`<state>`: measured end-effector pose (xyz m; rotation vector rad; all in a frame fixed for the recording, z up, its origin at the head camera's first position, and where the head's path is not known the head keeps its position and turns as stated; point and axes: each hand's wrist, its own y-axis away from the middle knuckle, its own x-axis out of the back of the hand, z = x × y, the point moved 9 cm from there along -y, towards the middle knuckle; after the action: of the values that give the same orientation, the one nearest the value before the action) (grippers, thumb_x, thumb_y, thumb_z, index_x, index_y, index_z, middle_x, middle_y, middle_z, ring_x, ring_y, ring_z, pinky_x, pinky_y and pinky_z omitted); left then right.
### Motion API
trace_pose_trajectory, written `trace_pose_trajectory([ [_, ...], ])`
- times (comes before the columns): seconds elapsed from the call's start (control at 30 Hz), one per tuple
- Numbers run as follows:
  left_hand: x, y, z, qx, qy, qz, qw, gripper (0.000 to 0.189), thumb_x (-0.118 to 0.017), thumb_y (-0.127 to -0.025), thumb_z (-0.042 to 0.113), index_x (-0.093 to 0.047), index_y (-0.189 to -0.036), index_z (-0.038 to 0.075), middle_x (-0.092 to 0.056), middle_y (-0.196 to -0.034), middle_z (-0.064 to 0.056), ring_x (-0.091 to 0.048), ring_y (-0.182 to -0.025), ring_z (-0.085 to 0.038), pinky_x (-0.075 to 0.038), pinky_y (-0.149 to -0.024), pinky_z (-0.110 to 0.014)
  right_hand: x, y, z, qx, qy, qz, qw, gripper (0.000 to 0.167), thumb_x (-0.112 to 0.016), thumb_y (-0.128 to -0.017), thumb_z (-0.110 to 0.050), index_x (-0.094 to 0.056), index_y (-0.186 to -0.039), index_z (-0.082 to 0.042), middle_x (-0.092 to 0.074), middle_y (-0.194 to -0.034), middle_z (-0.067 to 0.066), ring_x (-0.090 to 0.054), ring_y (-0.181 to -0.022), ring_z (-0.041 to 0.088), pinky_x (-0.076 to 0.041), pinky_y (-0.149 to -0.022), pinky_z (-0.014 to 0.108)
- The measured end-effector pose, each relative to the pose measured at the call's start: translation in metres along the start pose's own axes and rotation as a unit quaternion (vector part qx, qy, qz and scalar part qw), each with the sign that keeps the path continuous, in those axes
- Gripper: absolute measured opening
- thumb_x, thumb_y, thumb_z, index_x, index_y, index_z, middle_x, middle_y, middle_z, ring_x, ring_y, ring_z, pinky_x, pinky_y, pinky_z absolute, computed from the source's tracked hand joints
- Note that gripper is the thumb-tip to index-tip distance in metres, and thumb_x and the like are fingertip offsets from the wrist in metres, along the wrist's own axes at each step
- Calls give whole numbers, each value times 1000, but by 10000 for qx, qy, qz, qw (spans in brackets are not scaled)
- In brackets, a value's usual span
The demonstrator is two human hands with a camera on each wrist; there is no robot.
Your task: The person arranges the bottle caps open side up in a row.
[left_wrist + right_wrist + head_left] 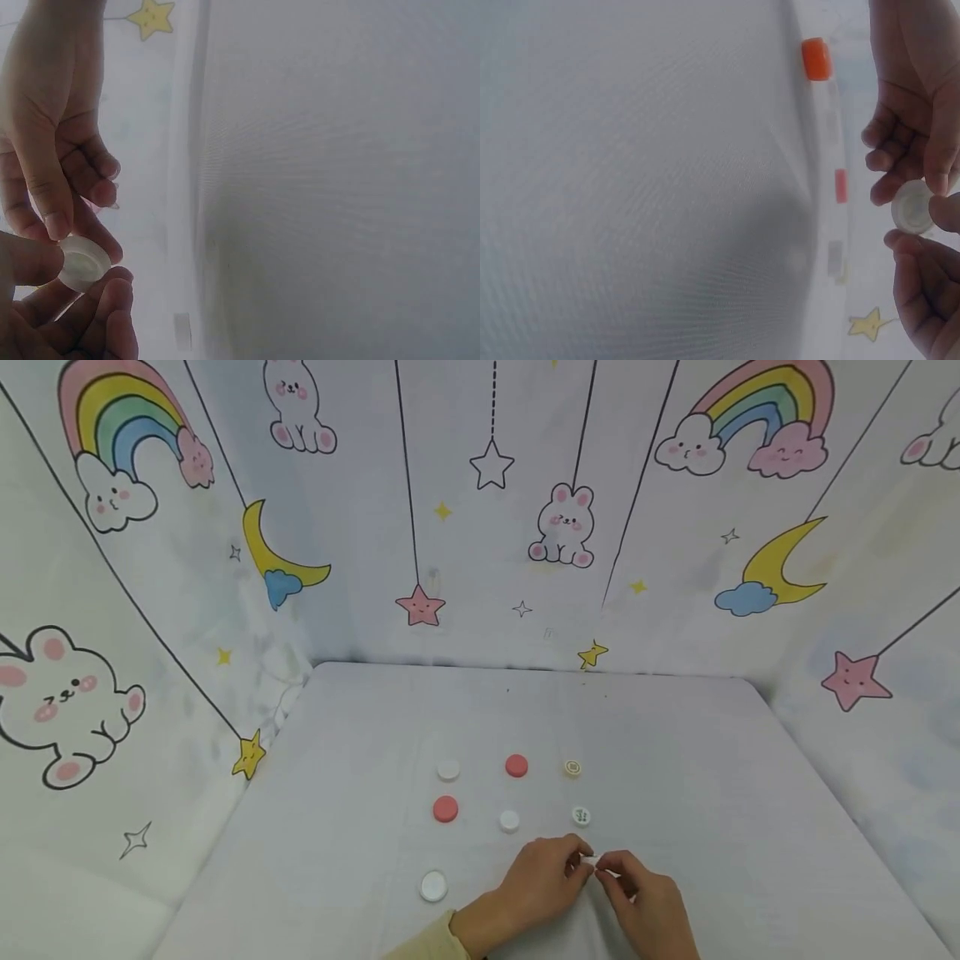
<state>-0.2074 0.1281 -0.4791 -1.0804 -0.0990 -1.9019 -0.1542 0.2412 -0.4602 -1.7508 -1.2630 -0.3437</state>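
In the head view my left hand [543, 877] and right hand [648, 893] meet just above the front right of the white cloth. Between their fingertips is a small white bottle cap [592, 860]. The left wrist view shows the round cap [84, 264] turned on edge, its recessed inside visible. My left hand [71, 315] pinches it from below, and my right hand [60, 127] from above, thumb and finger at the rim. In the right wrist view, the cap [913, 207] sits between my left hand [915, 97] and right hand [930, 289].
Two red caps [446, 809] [516, 766], several white caps [448, 769] and a yellowish patterned cap [573, 767] lie beyond the hands. One has green marks [581, 816]. Another white cap [432, 886] lies left of my left hand. Printed cloth walls [487, 543] enclose the table [337, 735].
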Motion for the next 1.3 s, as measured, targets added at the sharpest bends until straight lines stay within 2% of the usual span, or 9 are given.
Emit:
trace_pose_trajectory([
  [0.27,0,3,-4,415,435,-107,9981,9,-63,-95,21,-68,-102,17,-52,-63,18,-41,-55,9,-34,-51,-9,-4,3,3,58,68,-150,9998,42,-83,-67,7,-71,-99,-18,-73,-77,-5,-50,-54,-11,-40,-50,10],
  [0.43,1,5,0,288,581,83,9979,11,-63,-95,14,-59,-105,13,-61,-66,15,-42,-55,12,-34,-51,-8,-8,6,7,-21,147,-259,9996,52,-86,-64,6,-70,-108,-16,-69,-78,-10,-48,-55,-10,-40,-51,9],
  [0.5,1,5,0,242,704,117,9972,14,-64,-94,11,-57,-105,12,-65,-69,12,-44,-56,13,-35,-52,-8,-8,7,7,78,125,-216,9997,55,-86,-63,8,-69,-110,-14,-66,-79,-11,-47,-55,-10,-39,-51,9],
  [0.63,-5,5,-3,384,850,-77,9956,18,-67,-92,12,-56,-107,14,-65,-71,14,-45,-58,12,-37,-53,-8,-6,6,5,250,152,-132,9995,55,-86,-62,8,-68,-110,-12,-60,-77,-14,-45,-56,-10,-38,-52,8],
  [0.77,-12,4,-5,449,582,-332,9967,24,-71,-89,16,-58,-109,16,-61,-72,16,-44,-57,11,-36,-53,-9,-4,4,2,286,290,-178,9990,53,-87,-61,7,-69,-108,-10,-58,-74,-15,-44,-57,-10,-39,-53,10],
  [0.9,-17,4,-6,411,-29,-631,9972,24,-74,-87,19,-62,-107,16,-60,-72,18,-44,-57,10,-35,-54,-9,-9,5,7,-53,306,-717,9969,47,-86,-64,5,-71,-106,-10,-57,-73,-18,-45,-59,-9,-43,-53,16],
  [1.03,-23,4,-6,412,-562,-1011,9924,21,-75,-85,22,-67,-103,16,-56,-69,18,-44,-59,6,-36,-56,-12,-22,8,20,-561,346,-1682,9835,38,-82,-72,-2,-72,-107,-13,-57,-74,-20,-48,-62,-7,-44,-56,20],
  [1.13,-25,4,-5,385,-737,-1177,9896,19,-76,-84,22,-68,-101,16,-54,-68,16,-45,-60,5,-36,-57,-13,-28,8,21,-451,414,-2169,9743,32,-81,-75,-6,-72,-106,-13,-58,-73,-19,-48,-63,-6,-44,-58,22],
  [1.3,-28,6,-3,282,-791,-1311,9878,20,-77,-83,23,-68,-99,14,-53,-67,15,-45,-60,3,-36,-58,-13,-33,8,21,-280,389,-2595,9645,29,-80,-77,-9,-71,-104,-9,-57,-71,-19,-47,-63,-5,-44,-59,23],
])
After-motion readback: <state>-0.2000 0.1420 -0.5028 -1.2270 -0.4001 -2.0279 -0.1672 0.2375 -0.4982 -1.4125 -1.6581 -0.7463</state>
